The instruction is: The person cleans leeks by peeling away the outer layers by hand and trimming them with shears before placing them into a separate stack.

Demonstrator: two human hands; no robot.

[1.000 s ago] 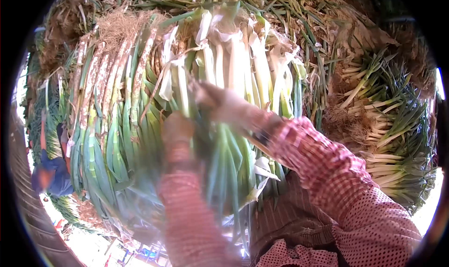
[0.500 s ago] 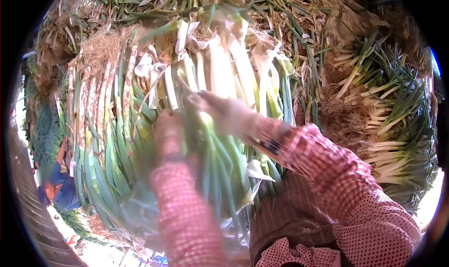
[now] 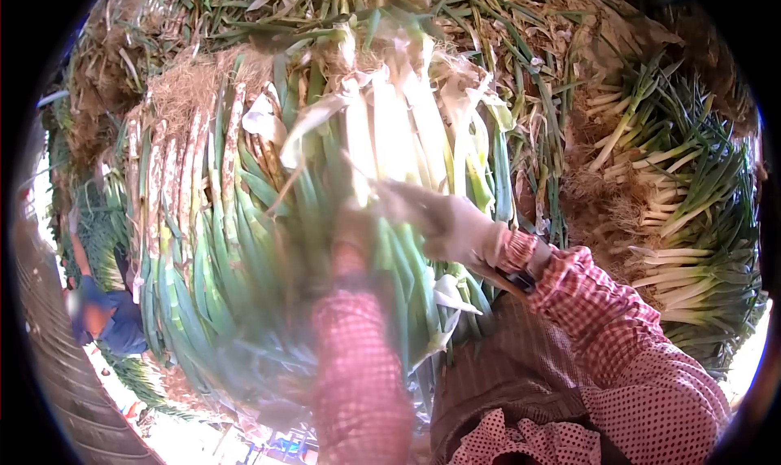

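My left hand (image 3: 355,231), blurred by motion, is closed around a leek (image 3: 358,144) whose white stem points away from me. My right hand (image 3: 455,225) looks gloved and dark-smudged; its fingers are drawn together beside that stem, and what they hold is blurred. A dark-banded watch (image 3: 517,280) sits on the right wrist. Just right of the stem lie several peeled white leeks (image 3: 415,131), roots away from me and green leaves towards me. To the left is a row of leeks with brown, soiled outer skins (image 3: 183,168). A loose pale skin (image 3: 313,127) hangs by the stem.
More leeks (image 3: 679,278) are stacked at the right, roots facing inwards. Leaf scraps (image 3: 521,50) cover the ground at the far side. Clear plastic sheeting (image 3: 268,375) lies under the near leaves. Another person in blue (image 3: 114,318) is at the lower left, beside a ridged dark surface (image 3: 61,367).
Both my hands have moved right. The thin white stems between the soiled row and the peeled leeks have gone from their place; green leaves now show there.
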